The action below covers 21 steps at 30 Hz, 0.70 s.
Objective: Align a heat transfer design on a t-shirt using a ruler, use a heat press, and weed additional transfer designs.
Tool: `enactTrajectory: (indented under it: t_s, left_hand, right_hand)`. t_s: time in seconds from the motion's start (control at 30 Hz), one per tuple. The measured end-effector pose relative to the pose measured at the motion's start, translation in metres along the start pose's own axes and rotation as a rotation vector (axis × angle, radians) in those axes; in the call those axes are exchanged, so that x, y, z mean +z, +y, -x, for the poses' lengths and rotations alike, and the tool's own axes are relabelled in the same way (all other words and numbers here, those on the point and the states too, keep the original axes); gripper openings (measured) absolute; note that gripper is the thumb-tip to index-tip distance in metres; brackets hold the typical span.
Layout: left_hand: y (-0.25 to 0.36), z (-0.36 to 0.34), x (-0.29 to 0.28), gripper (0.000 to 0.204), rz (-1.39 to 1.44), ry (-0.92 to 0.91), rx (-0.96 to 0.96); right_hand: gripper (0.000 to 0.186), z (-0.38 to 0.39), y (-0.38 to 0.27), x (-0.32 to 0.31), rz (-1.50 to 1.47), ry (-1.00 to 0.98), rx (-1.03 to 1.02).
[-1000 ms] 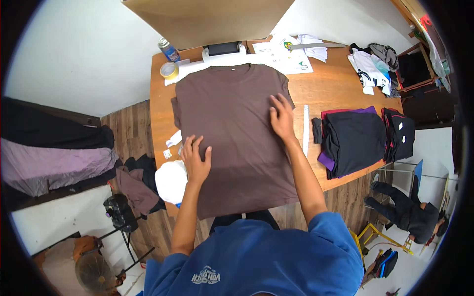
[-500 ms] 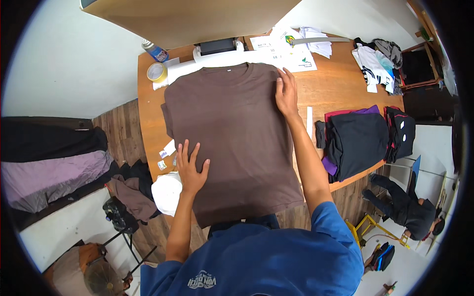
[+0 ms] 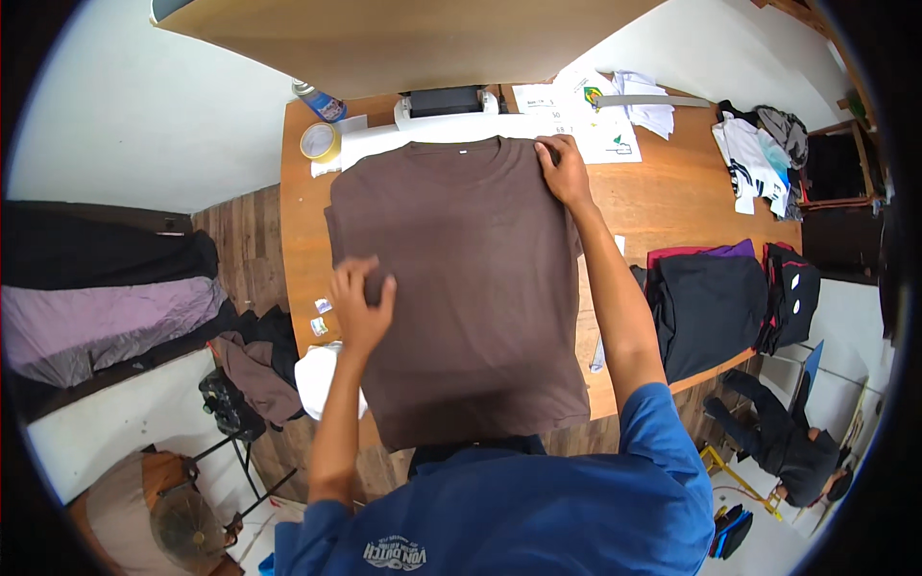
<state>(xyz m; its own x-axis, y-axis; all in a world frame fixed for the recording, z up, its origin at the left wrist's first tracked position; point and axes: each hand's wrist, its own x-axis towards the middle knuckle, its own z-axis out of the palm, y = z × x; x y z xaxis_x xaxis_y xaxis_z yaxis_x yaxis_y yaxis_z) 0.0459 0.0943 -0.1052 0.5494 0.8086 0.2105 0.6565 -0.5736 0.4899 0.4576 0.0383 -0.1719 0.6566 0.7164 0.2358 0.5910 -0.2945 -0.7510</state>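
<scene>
A dark brown T-shirt (image 3: 461,288) lies spread on the wooden table, its sleeves tucked behind and its collar at the far end. At the shirt's far right shoulder, my right hand (image 3: 565,173) has its fingers curled round the edge of the cloth, thumb on top. Over the left side of the shirt is my left hand (image 3: 360,309), fingers apart and slightly bent, holding nothing. Whether its fingertips touch the fabric I cannot tell. The shirt's lower hem reaches the near table edge by my body.
Folded dark garments (image 3: 706,307) are stacked at the right. Beyond the collar are printed sheets (image 3: 576,110), a tape roll (image 3: 320,142), a spray can (image 3: 320,101) and a white machine (image 3: 447,104). A white cloth (image 3: 322,382) sits at the near left. Another person (image 3: 797,442) is at far right.
My right hand has gone from resting flat at the shirt's right shoulder to curling round it. My left hand has shifted slightly and its fingers have bent. The whole view has shifted a little.
</scene>
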Motion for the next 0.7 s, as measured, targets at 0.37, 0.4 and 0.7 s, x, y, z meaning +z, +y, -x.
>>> enactTrajectory:
  t_s: [0.37, 0.4, 0.7]
  left_hand:
    - [-0.067, -0.164, 0.045, 0.02, 0.037, 0.256, 0.039]
    - [-0.064, -0.167, 0.039, 0.019, 0.176, 0.19, -0.013]
    - [-0.002, -0.115, -0.003, 0.024, 0.151, 0.251, 0.06]
  right_hand:
    - [0.015, 0.008, 0.01, -0.002, -0.106, -0.022, -0.049]
    - [0.014, 0.001, 0.019, -0.002, -0.172, -0.05, -0.07]
    - [0.028, 0.057, -0.088, -0.026, -0.006, 0.035, -0.316]
